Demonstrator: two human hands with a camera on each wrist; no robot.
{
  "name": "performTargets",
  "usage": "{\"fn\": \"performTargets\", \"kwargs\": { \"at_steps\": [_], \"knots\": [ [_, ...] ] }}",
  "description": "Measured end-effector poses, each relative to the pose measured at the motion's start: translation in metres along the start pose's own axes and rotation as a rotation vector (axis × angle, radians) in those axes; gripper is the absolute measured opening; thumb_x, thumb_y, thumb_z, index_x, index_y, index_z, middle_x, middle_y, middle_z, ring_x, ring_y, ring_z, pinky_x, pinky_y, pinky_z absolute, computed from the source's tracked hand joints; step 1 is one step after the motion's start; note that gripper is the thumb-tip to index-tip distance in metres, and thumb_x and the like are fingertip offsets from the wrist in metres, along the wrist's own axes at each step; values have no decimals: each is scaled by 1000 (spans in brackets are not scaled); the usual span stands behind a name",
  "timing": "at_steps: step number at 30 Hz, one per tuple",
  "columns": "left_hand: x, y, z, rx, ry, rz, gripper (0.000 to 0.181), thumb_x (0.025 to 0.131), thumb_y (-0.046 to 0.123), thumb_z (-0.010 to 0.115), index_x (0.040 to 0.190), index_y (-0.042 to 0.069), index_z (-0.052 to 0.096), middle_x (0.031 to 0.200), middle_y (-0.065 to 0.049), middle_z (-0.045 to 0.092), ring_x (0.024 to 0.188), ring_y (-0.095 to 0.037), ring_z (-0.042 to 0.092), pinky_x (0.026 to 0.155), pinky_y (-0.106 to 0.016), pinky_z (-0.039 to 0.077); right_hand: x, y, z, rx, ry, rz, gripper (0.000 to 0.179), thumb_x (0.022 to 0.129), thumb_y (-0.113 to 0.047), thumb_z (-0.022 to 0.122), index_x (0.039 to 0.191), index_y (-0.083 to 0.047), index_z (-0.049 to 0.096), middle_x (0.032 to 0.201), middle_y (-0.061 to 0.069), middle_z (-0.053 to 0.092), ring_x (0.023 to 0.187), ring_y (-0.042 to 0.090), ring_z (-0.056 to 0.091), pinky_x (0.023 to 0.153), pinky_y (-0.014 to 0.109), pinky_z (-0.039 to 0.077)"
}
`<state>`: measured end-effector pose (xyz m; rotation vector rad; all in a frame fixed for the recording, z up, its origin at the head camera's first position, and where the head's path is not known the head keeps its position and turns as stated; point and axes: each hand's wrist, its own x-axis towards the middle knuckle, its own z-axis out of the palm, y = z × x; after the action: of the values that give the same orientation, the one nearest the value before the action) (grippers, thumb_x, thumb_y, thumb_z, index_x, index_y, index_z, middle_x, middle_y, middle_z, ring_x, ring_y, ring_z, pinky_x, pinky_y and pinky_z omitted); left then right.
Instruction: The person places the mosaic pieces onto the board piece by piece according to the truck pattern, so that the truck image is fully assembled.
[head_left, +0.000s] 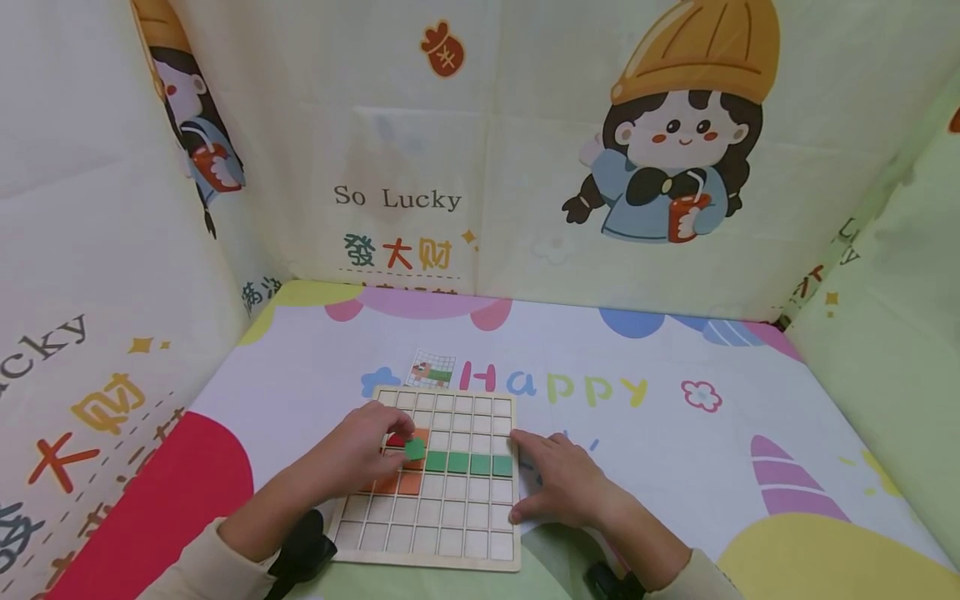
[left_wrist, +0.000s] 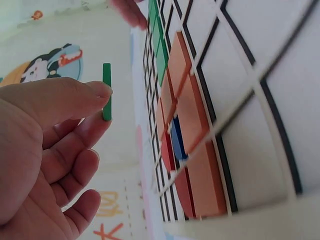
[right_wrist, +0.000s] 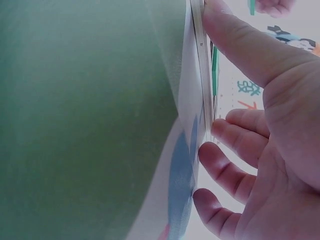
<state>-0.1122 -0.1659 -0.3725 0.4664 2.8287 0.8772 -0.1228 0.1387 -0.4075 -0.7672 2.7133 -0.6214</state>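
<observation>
Between its thumb and index finger, my left hand (head_left: 352,450) pinches a green square tile (head_left: 415,449), held up on its edge above the left part of a wooden grid board (head_left: 442,540). In the left wrist view, the tile (left_wrist: 107,70) stands apart from the board's surface. Under and beside that hand lie orange tiles (head_left: 410,483), a red piece (head_left: 393,440) and a blue piece (left_wrist: 178,140), partly hidden in the head view. A row of green tiles (head_left: 480,464) runs to the board's right side. My right hand (head_left: 566,482) touches the right edge with spread thumb and fingers.
Behind the board lies a small printed card (head_left: 431,369) with a coloured grid pattern. The table is covered by a printed cloth (head_left: 660,442) with lettering and shapes. Printed fabric walls (head_left: 525,150) stand at the back and both sides.
</observation>
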Motion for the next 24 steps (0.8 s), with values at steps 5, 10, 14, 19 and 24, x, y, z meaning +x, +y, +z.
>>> {"fn": "performTargets", "kwargs": {
  "at_steps": [5, 10, 14, 19, 24],
  "knots": [
    [3, 8, 8, 14, -4, 84, 21, 83, 7, 78, 100, 11, 66, 95, 6, 60, 95, -18, 55, 80, -36, 51, 0, 0, 0, -6, 3, -7, 97, 68, -51, 89, 145, -9, 47, 137, 10, 59, 108, 28, 51, 88, 51, 43],
    [9, 19, 20, 30, -43, 141, 21, 82, 9, 79, 100, 12, 67, 96, 7, 60, 95, -16, 53, 82, -38, 50, 0, 0, 0, -3, 0, -2, 98, 67, -52, 89, 145, -10, 48, 136, 9, 59, 108, 28, 51, 88, 51, 44],
    [14, 27, 29, 48, -75, 180, 21, 83, 13, 80, 100, 13, 67, 95, 9, 61, 94, -15, 52, 81, -35, 49, 0, -1, 0, 3, -5, 3, 98, 67, -53, 89, 145, -10, 48, 136, 9, 59, 108, 28, 51, 89, 51, 44],
    [19, 34, 38, 35, -104, 157, 22, 83, 17, 81, 101, 15, 67, 94, 11, 60, 94, -13, 51, 79, -32, 49, 1, -1, 1, 4, -10, 17, 98, 66, -54, 88, 145, -12, 48, 136, 8, 59, 108, 27, 51, 89, 51, 44],
    [24, 39, 48, 34, -136, 131, 22, 84, 21, 81, 101, 18, 67, 93, 13, 57, 93, -11, 50, 80, -30, 49, 1, 0, 1, -1, -5, 14, 99, 66, -54, 89, 145, -11, 48, 136, 8, 60, 108, 27, 51, 89, 50, 44]
  ]
}}
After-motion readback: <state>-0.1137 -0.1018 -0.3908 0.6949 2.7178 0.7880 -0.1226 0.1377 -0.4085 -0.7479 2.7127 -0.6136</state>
